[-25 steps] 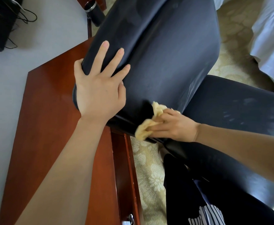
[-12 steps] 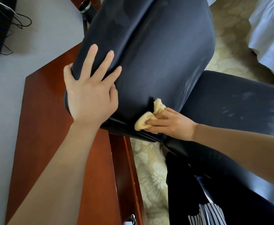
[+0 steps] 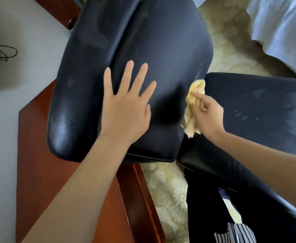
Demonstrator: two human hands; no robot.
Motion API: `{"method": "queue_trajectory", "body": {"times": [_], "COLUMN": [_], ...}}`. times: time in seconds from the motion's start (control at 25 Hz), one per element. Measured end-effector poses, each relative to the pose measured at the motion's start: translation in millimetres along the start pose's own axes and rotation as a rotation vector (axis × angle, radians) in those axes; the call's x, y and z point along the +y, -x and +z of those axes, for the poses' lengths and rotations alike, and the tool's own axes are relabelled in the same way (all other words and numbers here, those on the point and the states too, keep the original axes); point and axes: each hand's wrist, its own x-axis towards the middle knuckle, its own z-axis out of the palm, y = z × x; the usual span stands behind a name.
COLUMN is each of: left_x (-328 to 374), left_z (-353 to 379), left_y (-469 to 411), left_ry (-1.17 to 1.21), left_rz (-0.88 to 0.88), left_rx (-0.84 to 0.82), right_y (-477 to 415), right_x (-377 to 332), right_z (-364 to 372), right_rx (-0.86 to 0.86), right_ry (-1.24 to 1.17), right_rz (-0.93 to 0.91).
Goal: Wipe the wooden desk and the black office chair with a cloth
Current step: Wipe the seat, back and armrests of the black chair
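Black leather fills most of the view: the office chair (image 3: 143, 50) leans its backrest over the corner of the wooden desk (image 3: 43, 163), with the seat to its right. The left hand (image 3: 124, 109) lies flat on the backrest, fingers spread apart and gripping nothing. The right hand (image 3: 206, 116) presses a crumpled yellow cloth (image 3: 194, 104) against the right edge of the backrest, at the crease where it meets the seat. The fingers close over the cloth from the right, so that it bunches under them and shows past the fingertips above and below the palm. Patterned carpet (image 3: 164, 193) shows between desk and chair, and white bedding (image 3: 280, 28) lies at the upper right.
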Motion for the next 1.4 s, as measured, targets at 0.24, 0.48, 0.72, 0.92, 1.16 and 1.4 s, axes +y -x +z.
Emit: {"method": "queue_trajectory", "body": {"times": [0.24, 0.48, 0.72, 0.92, 1.16, 1.4], "left_x": [15, 17, 17, 19, 19, 19], "left_z": [19, 35, 39, 41, 43, 43], "left_y": [-71, -75, -74, -73, -74, -74], "left_ry": [0.078, -0.063, -0.078, -0.089, -0.065, -0.078], "left_rz": [0.008, 0.083, 0.109, 0.116, 0.100, 0.094], "left_rx": [-0.057, -0.096, -0.071, -0.052, -0.032, -0.016], "right_y": [-3, 22, 52, 17, -71, -45], "right_x": [-67, -16, 57, 43, -26, -42], "right_z": [52, 68, 66, 70, 53, 55], "right_rx": [0.116, 0.146, 0.066, 0.216, 0.298, 0.293], "right_ry": [-0.202, -0.143, -0.104, -0.518, -0.538, -0.247], "right_rz": [-0.166, -0.067, 0.587, 0.928, 0.600, 0.061]}}
